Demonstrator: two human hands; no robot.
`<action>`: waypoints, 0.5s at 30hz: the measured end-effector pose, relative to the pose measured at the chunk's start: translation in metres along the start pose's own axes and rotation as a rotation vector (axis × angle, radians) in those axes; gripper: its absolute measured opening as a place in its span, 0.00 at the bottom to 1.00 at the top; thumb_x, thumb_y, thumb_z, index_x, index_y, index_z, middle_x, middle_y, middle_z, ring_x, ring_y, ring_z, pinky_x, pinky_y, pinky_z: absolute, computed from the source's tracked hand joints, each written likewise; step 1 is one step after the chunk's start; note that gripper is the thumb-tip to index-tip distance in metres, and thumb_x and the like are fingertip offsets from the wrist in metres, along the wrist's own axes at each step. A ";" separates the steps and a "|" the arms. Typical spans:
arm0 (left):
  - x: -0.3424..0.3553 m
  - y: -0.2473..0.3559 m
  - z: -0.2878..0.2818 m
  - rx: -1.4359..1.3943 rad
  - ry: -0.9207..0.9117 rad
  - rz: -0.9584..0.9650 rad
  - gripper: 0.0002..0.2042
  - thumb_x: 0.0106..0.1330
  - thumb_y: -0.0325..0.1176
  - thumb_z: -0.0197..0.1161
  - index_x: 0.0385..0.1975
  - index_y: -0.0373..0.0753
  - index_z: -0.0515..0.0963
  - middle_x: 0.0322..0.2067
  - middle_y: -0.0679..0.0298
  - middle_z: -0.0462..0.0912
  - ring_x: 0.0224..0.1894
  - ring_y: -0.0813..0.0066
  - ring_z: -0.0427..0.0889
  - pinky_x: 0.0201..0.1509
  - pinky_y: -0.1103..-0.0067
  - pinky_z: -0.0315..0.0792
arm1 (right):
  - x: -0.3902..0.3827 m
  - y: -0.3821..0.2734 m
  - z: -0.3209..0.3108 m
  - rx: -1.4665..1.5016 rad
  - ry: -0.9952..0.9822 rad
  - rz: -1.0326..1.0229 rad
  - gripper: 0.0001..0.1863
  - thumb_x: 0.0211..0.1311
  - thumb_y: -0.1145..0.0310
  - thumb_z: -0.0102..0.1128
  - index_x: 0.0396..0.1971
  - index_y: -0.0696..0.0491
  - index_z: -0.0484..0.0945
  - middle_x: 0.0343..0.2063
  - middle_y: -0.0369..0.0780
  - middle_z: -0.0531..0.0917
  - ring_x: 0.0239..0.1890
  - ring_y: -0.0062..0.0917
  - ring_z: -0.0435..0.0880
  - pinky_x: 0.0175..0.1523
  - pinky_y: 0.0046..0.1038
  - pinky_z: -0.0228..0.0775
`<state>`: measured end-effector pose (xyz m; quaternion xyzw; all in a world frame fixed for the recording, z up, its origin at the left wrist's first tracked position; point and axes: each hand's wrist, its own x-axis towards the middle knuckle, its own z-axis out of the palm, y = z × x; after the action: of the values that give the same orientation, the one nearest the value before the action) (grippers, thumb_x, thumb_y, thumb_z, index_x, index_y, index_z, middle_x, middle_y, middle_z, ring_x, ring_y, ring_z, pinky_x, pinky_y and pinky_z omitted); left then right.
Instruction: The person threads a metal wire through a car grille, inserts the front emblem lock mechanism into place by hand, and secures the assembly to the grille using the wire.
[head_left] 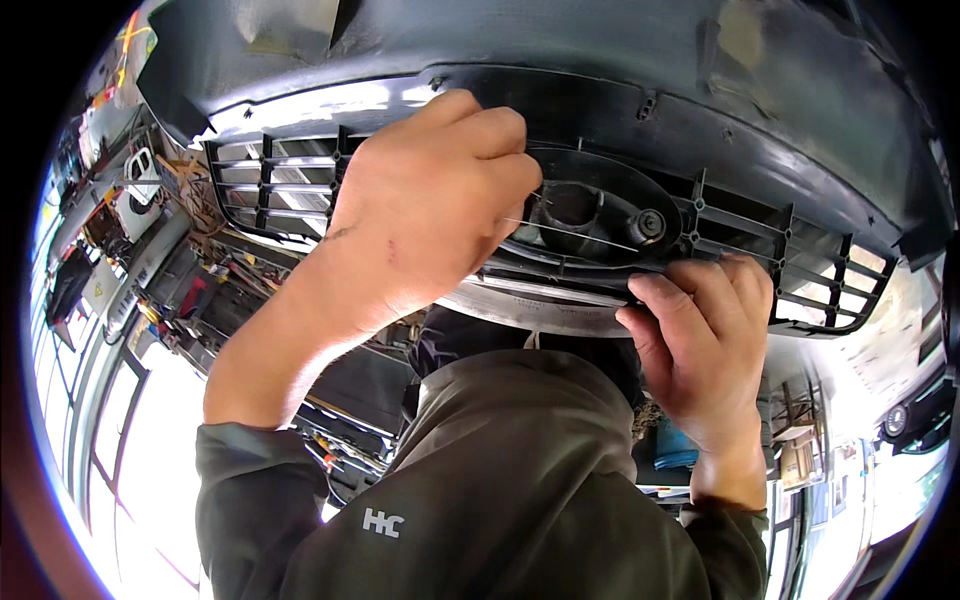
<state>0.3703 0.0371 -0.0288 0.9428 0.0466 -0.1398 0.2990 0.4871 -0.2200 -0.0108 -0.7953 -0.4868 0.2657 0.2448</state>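
Note:
A large black plastic car bumper (600, 95) spans the upper view, its slatted grille (735, 222) facing me. My left hand (440, 190) is closed in a fist over the grille's left-centre part, hiding the slats there. From beside its curled fingers a thin pale wire (575, 232) runs right, across an oval recess, toward a round black fitting (648, 224). What else the fist holds is hidden. With thumb and fingers, my right hand (705, 325) grips the grille's lower edge, right of the recess. A curved pale metallic strip (545, 312) lies along that edge between my hands.
My dark sleeves and jacket (500, 480) fill the lower middle. Behind on the left are a cluttered workshop area and a white vehicle door (142, 175). A blue container (674, 445) stands below my right hand, and a dark car (915, 415) is at the far right.

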 end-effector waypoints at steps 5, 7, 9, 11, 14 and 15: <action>0.001 -0.004 0.001 -0.021 -0.001 0.035 0.09 0.55 0.23 0.74 0.34 0.41 0.86 0.31 0.64 0.79 0.36 0.60 0.79 0.39 0.67 0.75 | -0.003 0.003 0.001 0.088 0.027 -0.008 0.19 0.50 0.67 0.78 0.44 0.50 0.86 0.39 0.35 0.82 0.41 0.35 0.79 0.51 0.41 0.67; 0.001 -0.007 0.001 -0.081 -0.003 0.036 0.08 0.55 0.24 0.74 0.34 0.40 0.86 0.30 0.63 0.79 0.37 0.58 0.79 0.41 0.66 0.74 | -0.002 0.004 -0.003 0.101 0.015 -0.006 0.18 0.51 0.68 0.78 0.43 0.50 0.86 0.39 0.36 0.82 0.41 0.36 0.79 0.50 0.41 0.68; 0.003 -0.011 0.001 -0.107 0.001 0.052 0.08 0.54 0.24 0.73 0.34 0.40 0.86 0.30 0.63 0.79 0.38 0.58 0.78 0.43 0.66 0.74 | 0.002 0.004 -0.009 0.105 -0.002 -0.011 0.17 0.52 0.69 0.78 0.43 0.51 0.86 0.39 0.37 0.82 0.41 0.36 0.79 0.50 0.41 0.68; 0.003 -0.014 0.001 -0.136 0.016 0.064 0.08 0.54 0.25 0.73 0.34 0.40 0.86 0.30 0.63 0.79 0.39 0.58 0.78 0.44 0.65 0.74 | 0.010 0.002 -0.018 0.172 -0.011 0.022 0.15 0.57 0.69 0.76 0.44 0.52 0.86 0.39 0.41 0.84 0.40 0.39 0.79 0.47 0.37 0.70; -0.002 -0.017 0.000 -0.152 0.000 0.057 0.08 0.54 0.26 0.72 0.33 0.39 0.86 0.30 0.62 0.79 0.40 0.58 0.77 0.45 0.66 0.73 | 0.035 0.001 -0.020 0.188 0.072 0.000 0.15 0.56 0.75 0.72 0.44 0.55 0.85 0.44 0.44 0.83 0.45 0.41 0.79 0.50 0.38 0.72; -0.002 -0.019 0.002 -0.161 0.015 0.058 0.08 0.54 0.26 0.72 0.33 0.39 0.86 0.30 0.62 0.79 0.40 0.58 0.77 0.45 0.66 0.73 | 0.045 -0.001 -0.017 0.174 0.103 -0.020 0.16 0.53 0.76 0.73 0.43 0.55 0.85 0.45 0.44 0.82 0.45 0.41 0.78 0.49 0.39 0.72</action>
<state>0.3645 0.0518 -0.0401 0.9177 0.0328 -0.1196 0.3773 0.5152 -0.1811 -0.0060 -0.7787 -0.4567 0.2632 0.3403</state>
